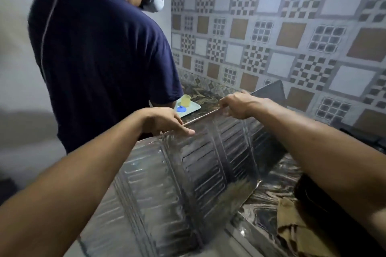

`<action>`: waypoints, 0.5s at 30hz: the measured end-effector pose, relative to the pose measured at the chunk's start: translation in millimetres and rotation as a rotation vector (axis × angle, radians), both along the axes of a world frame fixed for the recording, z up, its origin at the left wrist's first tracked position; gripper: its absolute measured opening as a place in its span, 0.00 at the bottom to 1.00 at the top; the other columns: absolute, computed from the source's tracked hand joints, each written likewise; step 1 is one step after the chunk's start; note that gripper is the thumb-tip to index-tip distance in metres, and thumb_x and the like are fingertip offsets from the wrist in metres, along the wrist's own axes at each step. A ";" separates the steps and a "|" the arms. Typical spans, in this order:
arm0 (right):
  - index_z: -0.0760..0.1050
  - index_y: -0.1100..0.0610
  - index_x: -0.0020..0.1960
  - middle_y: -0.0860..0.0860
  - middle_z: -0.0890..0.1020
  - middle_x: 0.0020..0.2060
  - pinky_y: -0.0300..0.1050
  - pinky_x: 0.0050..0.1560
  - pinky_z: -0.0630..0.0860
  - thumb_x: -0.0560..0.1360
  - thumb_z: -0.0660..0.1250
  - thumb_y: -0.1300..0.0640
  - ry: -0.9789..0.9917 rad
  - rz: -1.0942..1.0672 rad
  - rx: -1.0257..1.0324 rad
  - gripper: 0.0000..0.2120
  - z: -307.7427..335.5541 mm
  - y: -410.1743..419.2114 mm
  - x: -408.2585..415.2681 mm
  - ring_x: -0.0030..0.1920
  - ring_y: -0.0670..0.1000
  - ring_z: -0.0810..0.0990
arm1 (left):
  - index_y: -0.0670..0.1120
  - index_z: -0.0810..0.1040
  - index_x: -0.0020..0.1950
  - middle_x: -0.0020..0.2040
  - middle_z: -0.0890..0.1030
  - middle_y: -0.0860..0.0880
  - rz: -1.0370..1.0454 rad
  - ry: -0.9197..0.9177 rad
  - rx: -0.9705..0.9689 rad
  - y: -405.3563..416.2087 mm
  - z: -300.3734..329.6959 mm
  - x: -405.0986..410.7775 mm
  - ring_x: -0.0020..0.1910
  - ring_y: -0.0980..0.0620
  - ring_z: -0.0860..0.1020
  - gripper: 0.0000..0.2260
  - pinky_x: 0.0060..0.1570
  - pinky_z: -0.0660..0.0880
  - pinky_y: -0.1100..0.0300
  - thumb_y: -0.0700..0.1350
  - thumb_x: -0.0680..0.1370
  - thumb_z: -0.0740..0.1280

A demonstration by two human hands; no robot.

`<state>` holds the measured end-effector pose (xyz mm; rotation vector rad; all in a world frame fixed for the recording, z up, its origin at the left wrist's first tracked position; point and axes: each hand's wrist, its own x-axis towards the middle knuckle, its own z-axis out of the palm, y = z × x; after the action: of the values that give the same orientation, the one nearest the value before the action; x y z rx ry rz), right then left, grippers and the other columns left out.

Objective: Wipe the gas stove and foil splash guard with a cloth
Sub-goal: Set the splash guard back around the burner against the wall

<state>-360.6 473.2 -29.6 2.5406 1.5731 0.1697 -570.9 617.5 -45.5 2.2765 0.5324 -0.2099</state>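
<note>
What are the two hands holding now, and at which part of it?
Both hold the foil splash guard by its top edge: the left hand near the left end, the right hand further along it. The cloth lies unheld.

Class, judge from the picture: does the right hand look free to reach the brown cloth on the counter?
Probably not yet. The right hand grips the top edge of the foil splash guard; the cloth lies uncovered below that forearm, so letting go would likely leave the way free.
</note>
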 end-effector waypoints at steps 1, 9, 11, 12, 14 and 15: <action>0.75 0.48 0.63 0.50 0.81 0.59 0.56 0.65 0.63 0.77 0.65 0.55 -0.016 -0.009 0.016 0.14 8.9 -4.2 0.9 0.62 0.55 0.76 | 0.47 0.80 0.37 0.37 0.74 0.48 -0.014 0.048 0.008 9.4 5.5 -8.8 0.37 0.52 0.71 0.21 0.41 0.67 0.55 0.63 0.61 0.77; 0.75 0.50 0.52 0.56 0.81 0.54 0.49 0.49 0.70 0.79 0.56 0.59 -0.100 -0.121 0.101 0.10 73.2 -40.1 24.3 0.48 0.56 0.76 | 0.47 0.83 0.29 0.27 0.72 0.55 0.013 0.037 0.257 47.6 40.3 -36.5 0.29 0.58 0.69 0.08 0.32 0.66 0.66 0.46 0.67 0.78; 0.77 0.49 0.55 0.55 0.81 0.54 0.49 0.48 0.73 0.78 0.58 0.59 -0.114 -0.158 0.143 0.12 85.9 -49.3 32.8 0.47 0.56 0.76 | 0.50 0.80 0.25 0.25 0.70 0.56 0.036 0.008 0.348 50.5 46.6 -32.2 0.28 0.57 0.67 0.13 0.32 0.65 0.63 0.44 0.69 0.76; 0.78 0.49 0.55 0.55 0.81 0.53 0.48 0.48 0.75 0.77 0.59 0.60 -0.125 -0.178 0.176 0.12 93.6 -55.6 37.1 0.47 0.57 0.77 | 0.51 0.80 0.26 0.25 0.71 0.56 0.042 -0.019 0.392 51.0 50.9 -28.6 0.29 0.57 0.69 0.12 0.34 0.66 0.62 0.42 0.68 0.76; 0.78 0.48 0.54 0.54 0.82 0.53 0.48 0.48 0.77 0.77 0.60 0.60 -0.141 -0.215 0.249 0.12 108.0 -68.1 47.2 0.46 0.56 0.78 | 0.49 0.81 0.29 0.27 0.75 0.54 0.046 -0.063 0.439 50.7 57.2 -20.3 0.31 0.55 0.72 0.09 0.34 0.69 0.60 0.39 0.67 0.75; 0.78 0.47 0.55 0.55 0.82 0.54 0.49 0.48 0.77 0.77 0.61 0.59 -0.149 -0.231 0.278 0.12 115.6 -75.6 51.6 0.47 0.56 0.79 | 0.48 0.82 0.31 0.28 0.76 0.53 0.050 -0.085 0.455 48.7 59.6 -15.4 0.31 0.53 0.72 0.07 0.34 0.69 0.60 0.38 0.67 0.73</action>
<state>-309.0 397.5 86.0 2.8147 1.2675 0.5706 -586.3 666.2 14.2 2.6928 0.6421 0.0400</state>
